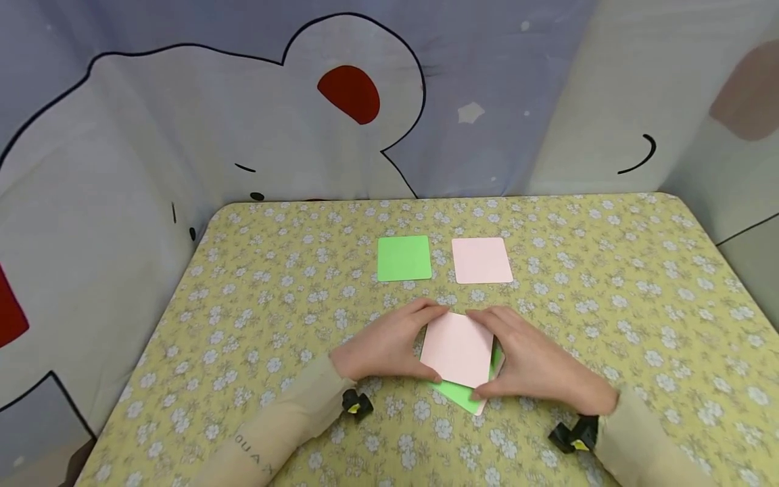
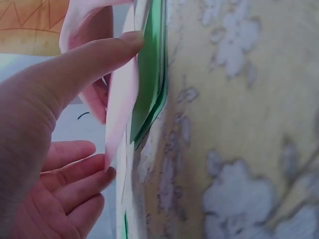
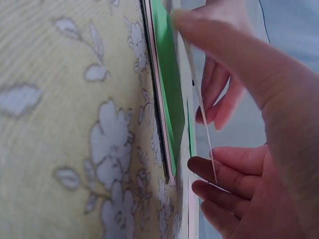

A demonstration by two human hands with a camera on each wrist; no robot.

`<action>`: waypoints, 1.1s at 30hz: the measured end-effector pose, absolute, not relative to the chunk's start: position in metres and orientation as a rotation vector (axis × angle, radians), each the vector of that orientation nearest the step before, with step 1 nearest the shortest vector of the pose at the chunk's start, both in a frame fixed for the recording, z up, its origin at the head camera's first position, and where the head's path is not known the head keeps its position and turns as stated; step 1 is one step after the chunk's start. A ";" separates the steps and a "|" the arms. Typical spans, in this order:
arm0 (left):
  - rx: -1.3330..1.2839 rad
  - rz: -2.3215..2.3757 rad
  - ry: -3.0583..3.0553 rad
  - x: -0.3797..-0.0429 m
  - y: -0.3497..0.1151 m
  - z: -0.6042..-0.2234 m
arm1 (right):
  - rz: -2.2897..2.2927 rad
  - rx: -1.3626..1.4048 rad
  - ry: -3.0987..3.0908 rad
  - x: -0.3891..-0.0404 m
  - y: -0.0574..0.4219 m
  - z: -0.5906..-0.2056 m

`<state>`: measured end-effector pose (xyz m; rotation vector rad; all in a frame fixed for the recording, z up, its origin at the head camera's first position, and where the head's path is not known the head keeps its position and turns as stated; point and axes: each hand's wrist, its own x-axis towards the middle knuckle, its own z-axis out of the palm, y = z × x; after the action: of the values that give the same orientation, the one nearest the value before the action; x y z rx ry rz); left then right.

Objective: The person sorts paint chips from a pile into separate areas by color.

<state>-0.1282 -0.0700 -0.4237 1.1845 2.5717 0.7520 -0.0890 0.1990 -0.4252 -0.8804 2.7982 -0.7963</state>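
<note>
A square pink card is held between both hands, raised a little above a small stack of cards with a green card on top. On its left side, my left hand grips it between thumb and fingers. My right hand grips the opposite side the same way. In the left wrist view the pink card tilts away from the green cards below. Edge-on in the right wrist view, the pink card looks like a thin line; under it, pink and dark edges show beneath the green card.
Farther back on the flowered tablecloth lie a single green card and, to its right, a single pink card. A printed curtain hangs behind the table. Black wrist devices sit at both cuffs.
</note>
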 end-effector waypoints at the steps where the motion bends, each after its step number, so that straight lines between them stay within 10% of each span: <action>1: 1.187 0.759 2.577 -0.129 -0.070 -0.424 | -0.796 -0.872 2.800 -0.089 0.199 -0.425; 33: 1.231 0.743 2.668 -0.143 -0.062 -0.418 | -0.866 -0.811 2.868 -0.105 0.211 -0.415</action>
<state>-0.1428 -0.0616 -0.4176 1.2315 2.6677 0.7428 -0.1048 0.2109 -0.4146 -0.8114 2.8679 -0.8658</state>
